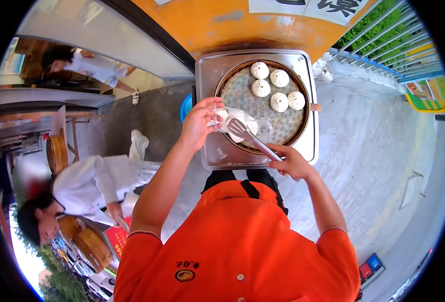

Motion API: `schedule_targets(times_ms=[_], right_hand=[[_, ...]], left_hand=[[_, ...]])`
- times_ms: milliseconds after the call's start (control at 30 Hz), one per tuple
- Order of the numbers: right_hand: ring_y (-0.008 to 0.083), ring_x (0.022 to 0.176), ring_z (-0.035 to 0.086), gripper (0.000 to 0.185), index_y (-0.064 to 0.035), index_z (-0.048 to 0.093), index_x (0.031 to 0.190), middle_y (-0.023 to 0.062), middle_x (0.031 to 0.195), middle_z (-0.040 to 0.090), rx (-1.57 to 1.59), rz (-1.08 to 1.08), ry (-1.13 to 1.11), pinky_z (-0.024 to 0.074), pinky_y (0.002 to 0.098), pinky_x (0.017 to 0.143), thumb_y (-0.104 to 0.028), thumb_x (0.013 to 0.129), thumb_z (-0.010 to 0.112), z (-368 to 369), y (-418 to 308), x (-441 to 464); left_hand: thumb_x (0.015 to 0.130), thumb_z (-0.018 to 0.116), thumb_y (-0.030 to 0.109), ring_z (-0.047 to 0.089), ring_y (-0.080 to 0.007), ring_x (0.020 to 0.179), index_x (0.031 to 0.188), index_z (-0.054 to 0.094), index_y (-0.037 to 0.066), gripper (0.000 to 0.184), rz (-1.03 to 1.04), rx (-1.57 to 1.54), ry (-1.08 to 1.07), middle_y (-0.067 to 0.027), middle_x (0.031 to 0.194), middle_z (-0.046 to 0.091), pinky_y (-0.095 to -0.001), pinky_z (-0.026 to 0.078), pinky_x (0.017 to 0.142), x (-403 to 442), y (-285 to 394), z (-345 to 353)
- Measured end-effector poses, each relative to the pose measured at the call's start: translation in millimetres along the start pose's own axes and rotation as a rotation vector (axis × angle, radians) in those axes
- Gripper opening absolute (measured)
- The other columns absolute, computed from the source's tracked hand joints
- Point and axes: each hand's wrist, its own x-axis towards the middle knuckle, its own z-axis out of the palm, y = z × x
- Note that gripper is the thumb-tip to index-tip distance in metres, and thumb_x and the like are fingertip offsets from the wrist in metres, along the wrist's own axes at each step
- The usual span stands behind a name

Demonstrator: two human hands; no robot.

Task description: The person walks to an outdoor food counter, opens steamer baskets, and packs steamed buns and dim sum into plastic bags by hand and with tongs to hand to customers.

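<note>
Several white steamed buns sit in the far part of a round steamer with a woven mesh liner. My left hand pinches the edge of a thin clear plastic bag above the steamer's near left side. White buns appear to be inside the bag; how many I cannot tell. In my right hand is a pair of metal tongs, its slotted head lying at the bag, against the white bun there. Whether the tongs grip that bun is not clear.
The steamer rests on a square metal stand by an orange wall. A blue basin is left of it. A person in white stands at left near stacked bamboo steamers; another person is farther back. A railing runs at upper right.
</note>
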Motion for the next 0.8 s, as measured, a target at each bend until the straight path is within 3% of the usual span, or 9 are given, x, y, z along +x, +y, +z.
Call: schedule_targets(times_ms=[33,67,133,167,233,467,567,733,800], right_hand=[[0.0158,0.056,0.060,0.064,-0.0089,0.055,0.147,0.0074,0.079,0.069,-0.097,-0.035,0.094,0.0506,0.0300,0.055,-0.012,0.087,0.076,8.0,9.6,11.0],[0.0158,0.056,0.060,0.064,-0.0089,0.055,0.147,0.0074,0.079,0.069,-0.095,-0.037,0.100,0.0506,0.0300,0.055,-0.012,0.087,0.076,16.6,27.2,27.7],[0.0354,0.065,0.069,0.066,-0.0062,0.055,0.145,0.0186,0.085,0.073,-0.570,-0.312,0.450,0.0559,0.0409,0.065,-0.011,0.082,0.076,32.1,55.3,55.2],[0.0354,0.065,0.069,0.066,-0.0062,0.055,0.145,0.0186,0.085,0.073,-0.570,-0.312,0.457,0.0559,0.0409,0.065,-0.011,0.082,0.076,37.1,52.2,58.7],[0.0447,0.091,0.069,0.078,-0.0045,0.046,0.149,0.0269,0.105,0.070,-0.642,-0.241,0.458,0.0556,0.0498,0.083,-0.011,0.078,0.077,47.8,44.8,65.1],[0.0440,0.091,0.069,0.075,-0.0018,0.045,0.146,0.0246,0.102,0.068,-0.851,-0.133,0.527,0.0565,0.0510,0.079,-0.011,0.078,0.076,54.9,20.4,29.1],[0.0459,0.084,0.069,0.049,0.0006,0.053,0.120,0.0266,0.098,0.068,-0.606,-0.236,0.671,0.0549,0.0529,0.074,-0.015,0.079,0.074,40.4,45.2,28.4],[0.0485,0.081,0.067,0.044,0.0044,0.053,0.107,0.0281,0.085,0.068,-0.364,-0.173,0.863,0.0532,0.0526,0.074,-0.026,0.086,0.076,23.2,47.1,109.3],[0.0406,0.075,0.070,0.039,0.0046,0.052,0.104,0.0232,0.082,0.068,-0.225,-0.116,0.919,0.0542,0.0460,0.070,-0.023,0.087,0.075,21.1,51.1,146.3]], left_hand=[[0.088,0.051,0.007,0.059,-0.0170,0.088,0.129,0.060,0.007,0.042,-0.017,0.034,-0.014,-0.0093,0.128,0.059,-0.0356,0.049,0.084,-1.3,1.1,2.8],[0.088,0.051,0.007,0.059,-0.0166,0.088,0.129,0.061,0.007,0.042,-0.034,0.070,-0.026,-0.0087,0.127,0.060,-0.0349,0.049,0.082,-2.3,2.0,4.5],[0.090,0.052,0.009,0.060,-0.0155,0.088,0.130,0.059,0.006,0.041,-0.046,0.110,-0.051,-0.0088,0.126,0.062,-0.0333,0.049,0.081,-2.6,-2.4,3.6],[0.091,0.054,0.010,0.061,-0.0145,0.087,0.132,0.058,0.006,0.041,-0.055,0.146,-0.073,-0.0090,0.125,0.064,-0.0317,0.050,0.079,-1.6,-4.9,2.4],[0.092,0.054,0.010,0.061,-0.0142,0.086,0.131,0.058,0.006,0.040,-0.046,0.142,-0.067,-0.0086,0.124,0.065,-0.0311,0.050,0.079,0.7,-8.1,-2.4],[0.090,0.055,0.010,0.060,-0.0136,0.084,0.128,0.059,0.005,0.039,-0.026,0.046,0.011,-0.0098,0.120,0.066,-0.0316,0.051,0.078,-2.1,1.2,-2.9],[0.090,0.054,0.009,0.060,-0.0141,0.083,0.127,0.059,0.004,0.038,-0.017,-0.010,0.020,-0.0110,0.118,0.067,-0.0325,0.051,0.078,-0.8,0.6,-9.3],[0.090,0.052,0.007,0.059,-0.0142,0.082,0.125,0.059,0.004,0.035,-0.008,-0.014,0.044,-0.0112,0.113,0.068,-0.0313,0.052,0.078,-4.6,-3.6,-9.9],[0.090,0.052,0.007,0.059,-0.0142,0.082,0.123,0.060,0.003,0.033,0.003,-0.009,0.051,-0.0109,0.111,0.069,-0.0305,0.052,0.077,-6.3,-6.6,-13.9]])
